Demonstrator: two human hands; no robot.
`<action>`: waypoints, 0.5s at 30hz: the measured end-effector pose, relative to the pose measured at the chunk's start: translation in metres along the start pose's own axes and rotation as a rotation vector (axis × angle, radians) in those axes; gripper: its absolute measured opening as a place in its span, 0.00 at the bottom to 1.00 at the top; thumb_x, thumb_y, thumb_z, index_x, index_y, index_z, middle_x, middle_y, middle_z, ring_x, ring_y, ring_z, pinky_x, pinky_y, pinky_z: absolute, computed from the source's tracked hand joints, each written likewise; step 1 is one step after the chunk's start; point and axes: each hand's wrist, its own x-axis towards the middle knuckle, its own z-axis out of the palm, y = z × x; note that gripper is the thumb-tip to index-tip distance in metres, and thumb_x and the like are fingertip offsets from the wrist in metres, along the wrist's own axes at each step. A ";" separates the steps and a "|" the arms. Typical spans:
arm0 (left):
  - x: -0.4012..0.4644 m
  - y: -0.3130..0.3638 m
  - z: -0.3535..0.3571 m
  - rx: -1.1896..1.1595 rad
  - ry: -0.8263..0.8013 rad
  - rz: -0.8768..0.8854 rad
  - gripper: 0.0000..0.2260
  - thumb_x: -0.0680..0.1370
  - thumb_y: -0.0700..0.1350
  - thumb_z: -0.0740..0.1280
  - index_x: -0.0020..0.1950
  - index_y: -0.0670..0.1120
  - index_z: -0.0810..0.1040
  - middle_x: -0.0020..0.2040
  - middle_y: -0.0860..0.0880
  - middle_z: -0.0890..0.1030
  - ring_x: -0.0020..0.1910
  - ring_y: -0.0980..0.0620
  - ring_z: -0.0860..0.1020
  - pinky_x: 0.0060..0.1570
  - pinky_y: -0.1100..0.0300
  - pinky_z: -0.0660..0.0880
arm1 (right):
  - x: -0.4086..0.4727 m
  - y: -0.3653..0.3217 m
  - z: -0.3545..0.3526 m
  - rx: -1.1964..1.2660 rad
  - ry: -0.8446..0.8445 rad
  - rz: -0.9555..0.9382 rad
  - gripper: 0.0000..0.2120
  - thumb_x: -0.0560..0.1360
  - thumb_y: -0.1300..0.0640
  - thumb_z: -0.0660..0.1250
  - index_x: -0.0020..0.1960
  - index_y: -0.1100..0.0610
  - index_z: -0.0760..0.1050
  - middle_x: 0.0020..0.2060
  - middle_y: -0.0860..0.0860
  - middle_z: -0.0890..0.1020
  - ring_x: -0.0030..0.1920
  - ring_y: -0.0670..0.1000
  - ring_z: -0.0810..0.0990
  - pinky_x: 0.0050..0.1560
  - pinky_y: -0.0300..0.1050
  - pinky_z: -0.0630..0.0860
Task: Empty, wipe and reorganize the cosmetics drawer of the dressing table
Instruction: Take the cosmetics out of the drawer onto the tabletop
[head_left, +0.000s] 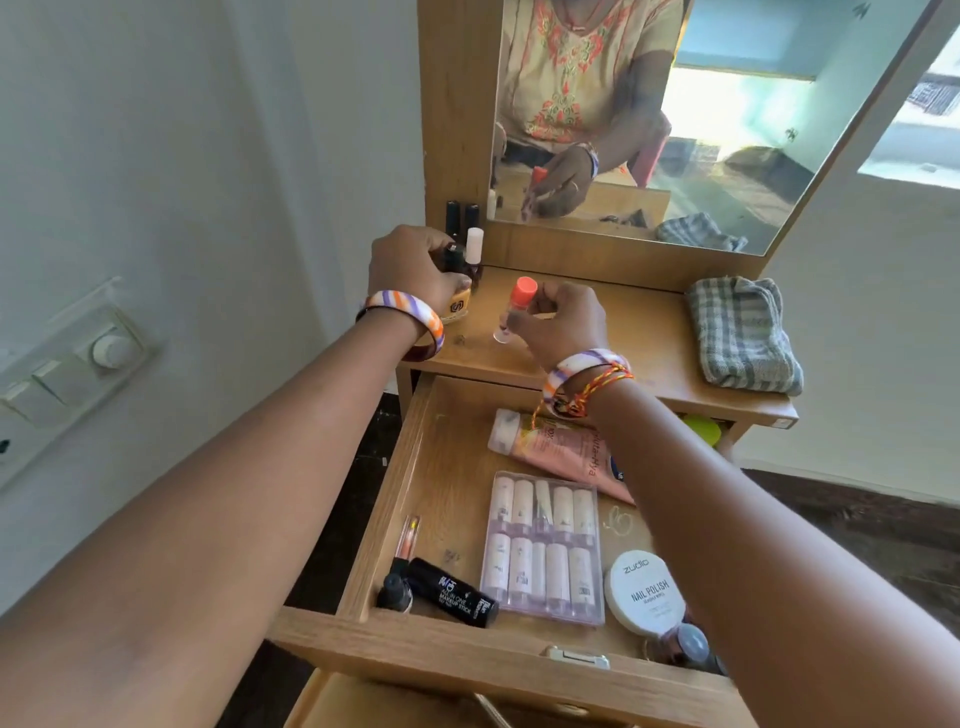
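The wooden drawer (415, 499) stands pulled out below the dressing table top (639, 332). In it lie a pink tube (561, 452), a clear case of small bottles (545, 551), a white nail polish tub (644, 587), a black makeup stick (454, 592), a slim lip gloss (408, 540) and a dark little bottle (395, 592). My right hand (561, 322) holds a clear tube with an orange cap (517, 306) just above the table top. My left hand (410, 270) grips a small dark bottle (454, 257) at the top's back left, beside a white-capped bottle (474, 247).
A folded checked cloth (743, 332) lies on the right of the table top. The mirror (675, 114) rises behind. Two black tubes (461, 215) stand at the back left. A switch panel (67, 358) is on the left wall. Another dark bottle (688, 644) sits in the drawer's front right corner.
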 end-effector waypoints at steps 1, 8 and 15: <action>0.002 -0.003 0.002 0.005 0.011 -0.009 0.16 0.73 0.42 0.72 0.60 0.41 0.80 0.58 0.42 0.81 0.56 0.44 0.79 0.57 0.56 0.75 | 0.003 -0.002 0.004 -0.012 -0.001 -0.012 0.10 0.71 0.58 0.71 0.51 0.60 0.81 0.46 0.53 0.82 0.46 0.50 0.77 0.45 0.40 0.70; 0.013 -0.017 0.011 0.006 0.079 -0.022 0.16 0.76 0.41 0.69 0.64 0.44 0.77 0.62 0.44 0.79 0.60 0.45 0.78 0.61 0.55 0.74 | 0.021 -0.017 0.026 -0.026 -0.016 -0.017 0.15 0.74 0.62 0.68 0.61 0.59 0.75 0.56 0.55 0.81 0.53 0.52 0.78 0.46 0.39 0.70; 0.017 -0.028 0.014 -0.037 0.096 -0.011 0.18 0.75 0.40 0.69 0.65 0.43 0.74 0.62 0.44 0.79 0.61 0.46 0.78 0.61 0.58 0.73 | 0.026 -0.018 0.021 -0.043 0.005 -0.107 0.08 0.74 0.55 0.66 0.52 0.55 0.76 0.42 0.50 0.77 0.42 0.49 0.72 0.31 0.34 0.62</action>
